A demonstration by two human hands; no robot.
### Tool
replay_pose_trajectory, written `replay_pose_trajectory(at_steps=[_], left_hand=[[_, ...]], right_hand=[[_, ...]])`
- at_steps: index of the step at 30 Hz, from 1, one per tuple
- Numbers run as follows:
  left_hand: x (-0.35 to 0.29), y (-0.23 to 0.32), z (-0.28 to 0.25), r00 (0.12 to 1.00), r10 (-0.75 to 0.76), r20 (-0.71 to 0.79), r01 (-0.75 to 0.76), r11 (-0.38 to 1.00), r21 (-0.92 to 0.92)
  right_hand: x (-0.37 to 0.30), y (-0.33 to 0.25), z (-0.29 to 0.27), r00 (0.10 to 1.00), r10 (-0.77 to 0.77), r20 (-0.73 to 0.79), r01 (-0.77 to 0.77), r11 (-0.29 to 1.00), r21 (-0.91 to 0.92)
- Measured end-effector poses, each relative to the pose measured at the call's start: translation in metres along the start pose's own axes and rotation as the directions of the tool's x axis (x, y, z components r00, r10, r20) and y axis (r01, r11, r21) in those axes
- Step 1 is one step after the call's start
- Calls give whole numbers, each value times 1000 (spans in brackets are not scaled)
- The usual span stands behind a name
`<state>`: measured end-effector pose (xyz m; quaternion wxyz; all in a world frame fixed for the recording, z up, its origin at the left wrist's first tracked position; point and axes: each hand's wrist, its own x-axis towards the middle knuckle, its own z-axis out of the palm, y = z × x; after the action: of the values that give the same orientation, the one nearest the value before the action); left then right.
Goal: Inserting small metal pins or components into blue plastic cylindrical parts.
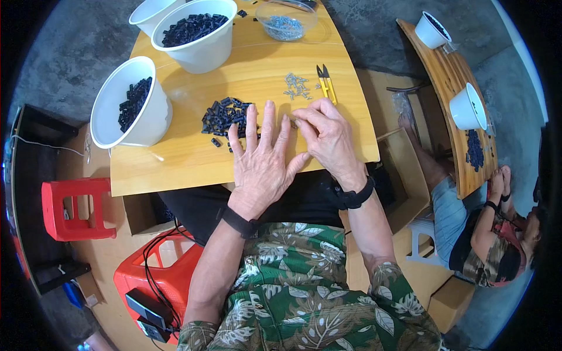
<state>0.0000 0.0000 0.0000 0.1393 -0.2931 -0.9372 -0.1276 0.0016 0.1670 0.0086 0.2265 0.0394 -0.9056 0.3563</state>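
Note:
My left hand [259, 159] lies with its fingers stretched and spread over the near side of the wooden table. Its fingertips reach the edge of a loose pile of short black tube-like pieces [218, 118]. Close beside it, my right hand [331, 141] is closed, thumb and index finger pinched near the left index fingertip. What they pinch is too small and covered to make out. Beyond the right hand lie a scatter of small silvery screw-like parts [297, 86] and yellow-handled thread snips [326, 86] with dark blades pointing away.
White tubs of black pieces stand at left [158, 120] and far left [202, 55]. A clear bowl [300, 29] holds silvery parts at the back. Red stools [79, 227] are at left. A person [489, 234] sits at another wooden table [448, 76] on the right.

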Motion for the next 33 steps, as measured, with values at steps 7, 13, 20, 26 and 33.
replay_pose_trajectory(at_steps=[7,13,20,26,33], left_hand=[[4,0,4,1000,8,4,-8,1000,-3],[4,2,2,1000,-1,24,2,1000,-4],[-2,1,2,998,-25,51,25,1000,5],[1,1,0,997,-17,72,12,998,58],[2,1,-3,997,1,75,-3,999,37]], right_hand=[[7,13,6,997,-82,-5,82,996,-30],[5,8,5,998,-60,5,60,998,-24],[9,7,13,995,-99,9,99,995,-26],[13,4,6,1000,-25,8,25,997,-70],[9,17,6,997,-67,-40,63,994,-90]])
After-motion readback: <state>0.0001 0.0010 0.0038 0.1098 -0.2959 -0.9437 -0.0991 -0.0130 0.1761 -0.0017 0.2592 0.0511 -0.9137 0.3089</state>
